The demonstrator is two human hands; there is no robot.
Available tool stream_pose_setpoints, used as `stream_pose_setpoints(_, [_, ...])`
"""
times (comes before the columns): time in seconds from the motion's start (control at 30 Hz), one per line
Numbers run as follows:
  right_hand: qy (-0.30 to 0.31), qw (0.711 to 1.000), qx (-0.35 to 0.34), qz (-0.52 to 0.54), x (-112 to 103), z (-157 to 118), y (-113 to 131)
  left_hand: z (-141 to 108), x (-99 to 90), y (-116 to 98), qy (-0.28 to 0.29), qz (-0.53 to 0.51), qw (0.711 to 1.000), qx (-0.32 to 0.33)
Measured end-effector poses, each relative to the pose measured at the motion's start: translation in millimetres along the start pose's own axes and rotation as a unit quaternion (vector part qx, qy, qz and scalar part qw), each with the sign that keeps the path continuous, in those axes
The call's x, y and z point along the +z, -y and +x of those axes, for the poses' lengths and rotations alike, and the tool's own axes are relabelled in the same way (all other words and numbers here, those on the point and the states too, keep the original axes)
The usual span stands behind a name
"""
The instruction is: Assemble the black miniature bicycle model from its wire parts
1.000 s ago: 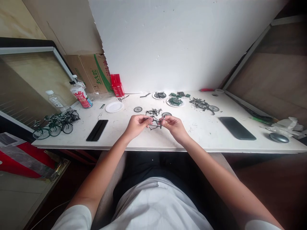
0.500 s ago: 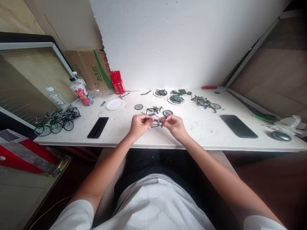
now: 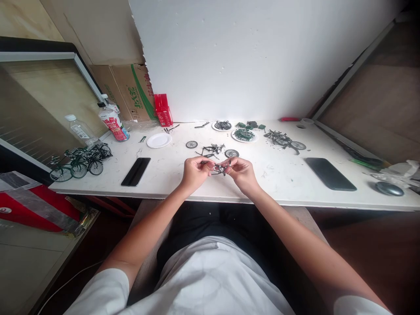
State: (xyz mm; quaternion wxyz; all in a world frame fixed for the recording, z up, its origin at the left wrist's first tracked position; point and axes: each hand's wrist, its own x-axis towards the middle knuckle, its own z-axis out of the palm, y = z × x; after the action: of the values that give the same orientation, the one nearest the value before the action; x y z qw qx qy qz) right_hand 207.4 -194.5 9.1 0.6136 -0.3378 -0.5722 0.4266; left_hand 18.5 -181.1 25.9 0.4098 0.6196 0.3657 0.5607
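Above the front of the white table, my two hands hold a small dark model bicycle frame (image 3: 217, 170) between them. The fingers of my left hand (image 3: 195, 173) pinch its left end. At its right end, my right hand (image 3: 242, 173) grips it between thumb and fingers. Fingertips cover much of the piece, so its finer details are hidden. Just behind the hands lie dark model bicycle parts (image 3: 213, 150), with a small spoked wheel (image 3: 191, 144) to the left and another wheel (image 3: 232, 153) to the right.
Finished-looking model bicycles (image 3: 78, 166) stand at the left, near bottles (image 3: 113, 122) and a phone (image 3: 135, 171). White plates (image 3: 159, 140) and a pile of dark parts (image 3: 278, 139) lie farther back. A dark slab (image 3: 330, 174) and a mouse (image 3: 389, 188) are at the right.
My hands have drawn slightly closer together around the frame, which appears turned a little. The whole view has shifted slightly; the things on the table stay in place.
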Motion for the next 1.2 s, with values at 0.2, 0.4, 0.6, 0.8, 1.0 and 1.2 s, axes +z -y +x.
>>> stream_pose_setpoints(0.2, [0.014,1.000,0.022,0.002,-6.8,8.1,5.2,6.2,-2.6,-2.8,0.031,-0.012,0.999,-0.008])
stream_pose_setpoints(0.4, [-0.050,0.992,-0.005,-0.119,-19.6,15.4,-5.5,28.2,-23.2,2.8,0.022,-0.171,0.969,-0.175])
stream_pose_setpoints(0.6, [-0.067,0.964,0.010,-0.258,-34.9,19.1,-27.4,52.5,-54.7,22.0,-0.077,-0.333,0.894,-0.288])
stream_pose_setpoints(0.8, [-0.053,0.956,0.009,-0.288,-35.8,18.4,-35.7,63.5,-75.7,39.9,-0.161,-0.382,0.861,-0.293])
stream_pose_setpoints(1.0, [-0.030,0.945,0.005,-0.325,-35.3,17.3,-37.8,62.0,-83.9,50.9,-0.122,-0.383,0.884,-0.240])
stream_pose_setpoints(1.2, [-0.017,0.935,-0.009,-0.354,-35.8,17.6,-41.5,58.2,-80.7,53.4,-0.063,-0.360,0.909,-0.202])
